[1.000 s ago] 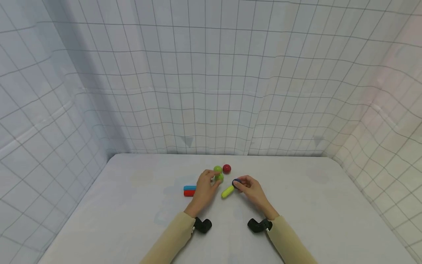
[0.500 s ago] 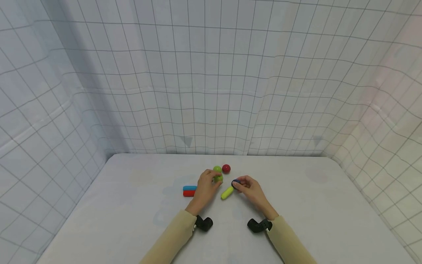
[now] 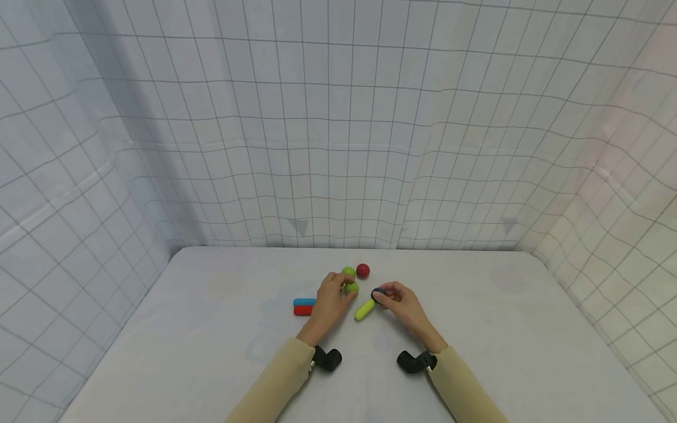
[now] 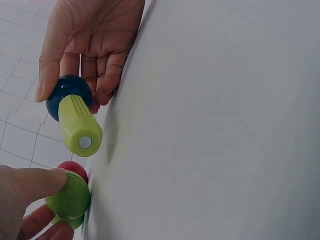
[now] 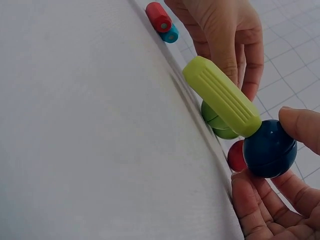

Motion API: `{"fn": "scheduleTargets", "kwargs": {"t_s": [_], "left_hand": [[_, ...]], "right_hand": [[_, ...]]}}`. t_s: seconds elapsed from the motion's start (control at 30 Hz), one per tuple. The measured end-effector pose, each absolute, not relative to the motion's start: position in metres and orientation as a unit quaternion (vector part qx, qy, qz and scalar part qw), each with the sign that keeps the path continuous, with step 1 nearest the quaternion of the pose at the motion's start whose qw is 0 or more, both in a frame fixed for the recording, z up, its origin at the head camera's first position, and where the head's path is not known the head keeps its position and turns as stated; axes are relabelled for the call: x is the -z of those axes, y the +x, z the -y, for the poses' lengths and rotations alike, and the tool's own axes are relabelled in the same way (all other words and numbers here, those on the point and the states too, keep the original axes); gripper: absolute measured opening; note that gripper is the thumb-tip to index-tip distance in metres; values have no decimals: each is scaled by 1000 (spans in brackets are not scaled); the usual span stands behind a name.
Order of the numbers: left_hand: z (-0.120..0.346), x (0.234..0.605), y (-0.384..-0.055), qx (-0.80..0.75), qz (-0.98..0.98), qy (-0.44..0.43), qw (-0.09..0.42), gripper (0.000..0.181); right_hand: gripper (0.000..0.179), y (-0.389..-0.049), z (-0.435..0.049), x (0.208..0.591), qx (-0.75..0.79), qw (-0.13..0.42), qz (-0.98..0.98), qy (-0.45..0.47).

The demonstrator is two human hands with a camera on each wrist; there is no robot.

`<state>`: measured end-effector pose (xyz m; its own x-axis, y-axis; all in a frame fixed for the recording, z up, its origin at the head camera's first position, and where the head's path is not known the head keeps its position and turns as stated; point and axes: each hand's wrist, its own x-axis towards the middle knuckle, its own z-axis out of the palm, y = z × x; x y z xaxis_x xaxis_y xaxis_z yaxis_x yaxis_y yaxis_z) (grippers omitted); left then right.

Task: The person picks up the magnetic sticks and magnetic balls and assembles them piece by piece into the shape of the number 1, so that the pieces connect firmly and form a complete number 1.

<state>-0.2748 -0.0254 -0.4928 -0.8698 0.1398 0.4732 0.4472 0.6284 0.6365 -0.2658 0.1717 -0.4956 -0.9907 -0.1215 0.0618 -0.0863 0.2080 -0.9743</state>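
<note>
My right hand (image 3: 400,303) pinches a dark blue ball (image 5: 270,149) between thumb and fingers. Joined to that ball is a yellow-green ridged magnetic rod (image 5: 222,96), which points away from the hand. A pale magnet disc (image 4: 85,142) shows at the rod's free end. On the other side, my left hand (image 3: 330,301) has its thumb and fingertips around a green ball (image 4: 70,197) low by the table. Behind lie another green ball (image 3: 348,271) and a red ball (image 3: 362,271), both partly hidden in the left wrist view.
A blue rod (image 3: 304,302) and a red rod (image 3: 303,311) lie side by side, their right ends behind my left hand. The white table (image 3: 211,341) ends at a back edge before a gridded white curtain (image 3: 344,147).
The nearer green ball has shifted slightly toward me, with the left hand's fingers around it. The right hand keeps the blue ball and rod in nearly the same place.
</note>
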Motion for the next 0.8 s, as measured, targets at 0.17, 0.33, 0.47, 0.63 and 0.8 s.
{"fn": "scheduleTargets", "kwargs": {"t_s": [0.17,0.33,0.47,0.63,0.8], "left_hand": [[25,491,-273,406,883,-166,164,25],[23,490,-272,407,887,-162,142,24],[24,491,-271,408,885,-172,146,21],[25,491,-269,412,880,-181,153,21],[27,492,-265,424,877,-176,143,25]], "right_hand": [[29,-259,-170,482,629,25,-774,-68],[27,-250,-168,466,628,37,-774,-78],[27,-250,-168,466,630,39,-772,-76],[28,-251,-168,466,630,39,-772,-75],[27,-251,-168,466,630,35,-772,-77]]}}
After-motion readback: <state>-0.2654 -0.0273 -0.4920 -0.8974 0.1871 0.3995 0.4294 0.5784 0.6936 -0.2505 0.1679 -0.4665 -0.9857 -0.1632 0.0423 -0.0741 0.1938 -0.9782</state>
